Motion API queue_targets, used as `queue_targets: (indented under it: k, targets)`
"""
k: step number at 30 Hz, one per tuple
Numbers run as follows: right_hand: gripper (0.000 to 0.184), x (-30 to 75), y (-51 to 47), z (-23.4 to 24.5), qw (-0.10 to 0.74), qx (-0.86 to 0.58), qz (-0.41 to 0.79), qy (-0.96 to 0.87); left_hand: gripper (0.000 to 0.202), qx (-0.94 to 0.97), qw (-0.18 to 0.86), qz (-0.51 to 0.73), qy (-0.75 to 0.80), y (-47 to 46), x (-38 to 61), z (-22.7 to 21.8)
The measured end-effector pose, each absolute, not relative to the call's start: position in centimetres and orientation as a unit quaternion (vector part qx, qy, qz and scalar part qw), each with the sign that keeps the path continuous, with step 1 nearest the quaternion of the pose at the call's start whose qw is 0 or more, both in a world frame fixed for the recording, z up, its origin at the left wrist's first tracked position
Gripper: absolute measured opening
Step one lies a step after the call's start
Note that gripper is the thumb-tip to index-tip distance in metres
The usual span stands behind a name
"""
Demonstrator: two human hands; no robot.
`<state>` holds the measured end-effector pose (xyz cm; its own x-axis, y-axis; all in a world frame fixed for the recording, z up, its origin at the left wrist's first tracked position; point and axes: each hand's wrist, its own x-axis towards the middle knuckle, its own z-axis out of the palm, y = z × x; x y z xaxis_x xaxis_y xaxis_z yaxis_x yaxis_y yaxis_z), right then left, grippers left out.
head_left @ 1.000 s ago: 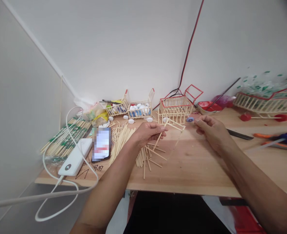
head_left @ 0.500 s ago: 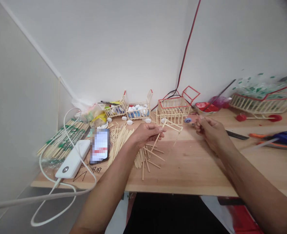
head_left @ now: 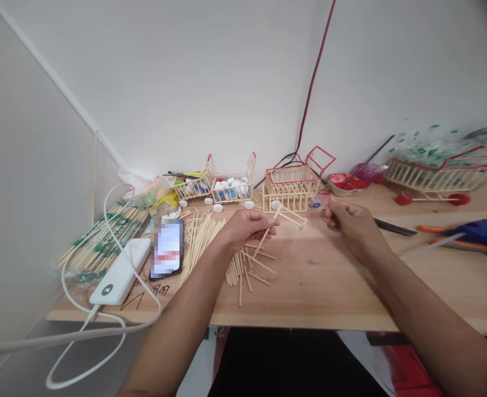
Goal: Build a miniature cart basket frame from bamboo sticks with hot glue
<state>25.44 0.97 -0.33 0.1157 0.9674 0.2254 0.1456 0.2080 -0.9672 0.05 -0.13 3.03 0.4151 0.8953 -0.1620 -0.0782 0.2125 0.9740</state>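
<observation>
My left hand (head_left: 254, 227) pinches a small frame of thin wooden sticks (head_left: 292, 219) by one of its legs, above the tabletop. To the right, apart from the frame, my right hand (head_left: 342, 218) has its fingertips pressed together; whether anything small is between them is hidden. Below and left of my left hand lie loose wooden sticks (head_left: 204, 242) in a spread pile. Behind the frame stands a miniature stick cart (head_left: 291, 190) with a red rim and a blue wheel.
Two small carts (head_left: 232, 190) line the wall. A red paint dish (head_left: 346, 183) holds a brush. A larger cart (head_left: 442, 176), a blue glue gun (head_left: 485, 234) and a black blade-like tool (head_left: 394, 226) lie right. A phone (head_left: 167, 249), power bank (head_left: 122, 270) and bagged sticks (head_left: 107, 237) lie left.
The view has shifted slightly, moving the scene a little to the left. My left hand keeps its pinch on the stick frame, and both hands stay nearly still.
</observation>
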Motion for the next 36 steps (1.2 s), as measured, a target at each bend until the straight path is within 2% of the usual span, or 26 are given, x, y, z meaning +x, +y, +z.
queue_targets:
  k: [3,9,20,31,36]
  targets:
    - [0.041,25.2,1.0,-0.2,0.552,-0.498,0.376,-0.552,0.037,0.534,0.648,0.351,0.414,-0.3,0.1,3.2]
    - [0.038,24.8,0.4,0.6,0.463,-0.512,0.346,-0.635,0.033,0.580,0.608,0.316,0.440,-0.7,0.3,3.4]
    - [0.035,23.9,0.3,0.1,0.372,-0.435,0.423,-0.702,0.031,0.597,0.595,0.287,0.455,-1.3,0.7,4.2]
    - [0.032,23.8,0.3,0.1,0.334,-0.443,0.433,-0.711,0.029,0.630,0.564,0.272,0.459,-1.1,0.3,4.0]
    - [0.032,24.1,0.5,-0.3,0.347,-0.436,0.419,-0.717,0.030,0.630,0.538,0.334,0.450,-0.6,-0.2,3.9]
